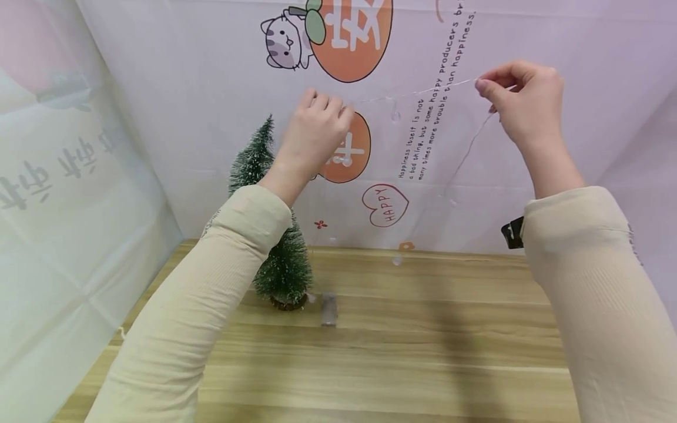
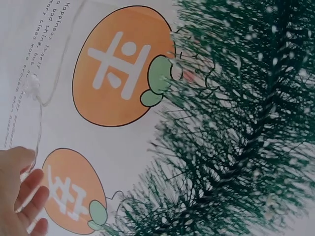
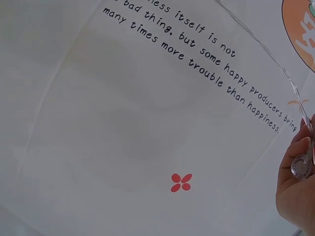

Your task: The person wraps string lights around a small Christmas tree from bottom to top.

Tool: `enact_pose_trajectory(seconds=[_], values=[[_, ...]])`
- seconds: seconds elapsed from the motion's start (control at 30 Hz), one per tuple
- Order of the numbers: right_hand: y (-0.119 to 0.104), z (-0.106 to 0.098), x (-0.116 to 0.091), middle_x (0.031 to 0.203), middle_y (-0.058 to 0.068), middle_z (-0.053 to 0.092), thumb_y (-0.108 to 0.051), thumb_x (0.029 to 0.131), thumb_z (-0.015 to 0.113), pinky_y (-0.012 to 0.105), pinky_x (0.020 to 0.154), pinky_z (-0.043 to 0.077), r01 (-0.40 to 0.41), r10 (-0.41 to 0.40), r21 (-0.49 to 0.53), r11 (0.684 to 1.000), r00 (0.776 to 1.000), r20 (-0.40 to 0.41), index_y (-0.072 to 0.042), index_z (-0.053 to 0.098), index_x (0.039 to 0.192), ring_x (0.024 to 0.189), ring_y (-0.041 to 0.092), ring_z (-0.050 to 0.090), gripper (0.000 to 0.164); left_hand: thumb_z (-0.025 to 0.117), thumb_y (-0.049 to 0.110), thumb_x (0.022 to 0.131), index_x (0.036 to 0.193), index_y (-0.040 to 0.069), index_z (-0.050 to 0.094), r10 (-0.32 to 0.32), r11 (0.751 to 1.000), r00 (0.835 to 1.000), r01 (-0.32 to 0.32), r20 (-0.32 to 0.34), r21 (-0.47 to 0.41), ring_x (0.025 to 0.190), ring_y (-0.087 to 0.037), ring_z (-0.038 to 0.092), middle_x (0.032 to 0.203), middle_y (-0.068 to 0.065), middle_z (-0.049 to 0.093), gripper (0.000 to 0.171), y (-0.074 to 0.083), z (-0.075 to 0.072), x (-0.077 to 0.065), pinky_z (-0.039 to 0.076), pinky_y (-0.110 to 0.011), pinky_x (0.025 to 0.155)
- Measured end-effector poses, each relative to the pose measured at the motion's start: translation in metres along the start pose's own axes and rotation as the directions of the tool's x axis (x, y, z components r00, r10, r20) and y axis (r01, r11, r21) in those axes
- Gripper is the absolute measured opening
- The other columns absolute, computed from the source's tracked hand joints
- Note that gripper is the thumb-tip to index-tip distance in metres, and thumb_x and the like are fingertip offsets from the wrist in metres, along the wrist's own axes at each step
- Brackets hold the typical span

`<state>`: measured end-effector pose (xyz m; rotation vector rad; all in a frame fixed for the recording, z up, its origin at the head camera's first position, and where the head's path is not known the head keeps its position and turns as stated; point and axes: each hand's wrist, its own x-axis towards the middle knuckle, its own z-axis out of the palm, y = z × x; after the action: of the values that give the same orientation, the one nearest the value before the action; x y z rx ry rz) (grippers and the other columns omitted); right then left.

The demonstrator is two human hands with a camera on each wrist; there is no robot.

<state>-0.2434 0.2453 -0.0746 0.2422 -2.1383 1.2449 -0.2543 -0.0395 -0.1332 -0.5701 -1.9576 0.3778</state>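
Note:
A thin clear string of fairy lights stretches between both hands in the head view. My left hand pinches one part of it between thumb and index finger, above and beside a small snow-tipped Christmas tree. Farther right and a little higher, my right hand pinches another part with its fingertips, and a length hangs below. A clear bulb lies against the right palm in the right wrist view. The left wrist view shows green branches close to the left hand.
The tree stands on a wooden table, with a small grey translucent box beside its base. Printed white cloth hangs behind the table, and more cloth covers the left side. A black piece shows at the right cuff.

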Motion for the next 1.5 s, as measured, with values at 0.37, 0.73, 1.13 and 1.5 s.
enact_pose_trajectory(seconds=[0.37,0.73,1.13,1.5], values=[[0.014,-0.002,-0.001,0.065,-0.024,0.060,-0.016,0.086,0.069,0.008,0.050,0.040,-0.012,0.012,-0.022,1.000,1.000,-0.004,-0.029,0.072,0.078,0.049,-0.005,0.052,0.016,0.054,0.029,0.097,0.151,0.014,0.024,-0.002,0.999,0.952,0.016,0.305,-0.044,0.120,-0.031,0.053,0.127,-0.013,0.057,0.064,-0.001,-0.010,-0.002,0.038,-0.042,0.108],[0.031,-0.016,-0.005,0.064,-0.012,0.061,-0.015,0.086,0.068,0.006,0.057,0.049,-0.189,0.191,0.184,0.965,0.982,0.004,-0.021,0.066,0.078,0.050,0.000,0.057,0.011,0.049,0.006,0.098,0.111,0.013,0.065,0.186,0.982,0.981,-0.184,0.058,-0.031,0.091,-0.024,0.068,0.099,-0.008,0.070,0.021,0.011,0.003,-0.033,0.054,-0.032,0.081],[0.030,-0.028,0.000,0.064,-0.003,0.062,-0.003,0.086,0.065,0.014,0.049,0.052,-0.249,0.282,0.433,0.866,0.959,-0.013,-0.009,0.060,0.080,0.044,0.008,0.063,0.010,0.064,0.004,0.086,0.141,0.021,0.044,0.206,0.974,0.967,-0.188,0.149,-0.128,0.090,-0.026,0.064,0.107,-0.009,0.063,0.062,0.032,0.011,-0.072,0.053,-0.037,0.087],[0.055,-0.054,0.006,0.058,-0.010,0.057,-0.023,0.093,0.059,0.012,0.050,0.047,-0.431,0.423,-0.008,0.902,0.882,0.208,-0.025,0.064,0.071,0.049,0.004,0.057,0.023,0.057,-0.001,0.091,0.112,0.009,0.059,0.189,0.977,0.982,-0.184,0.033,-0.109,0.081,-0.019,0.067,0.088,-0.004,0.068,0.023,0.020,0.013,-0.092,0.054,-0.029,0.069]])
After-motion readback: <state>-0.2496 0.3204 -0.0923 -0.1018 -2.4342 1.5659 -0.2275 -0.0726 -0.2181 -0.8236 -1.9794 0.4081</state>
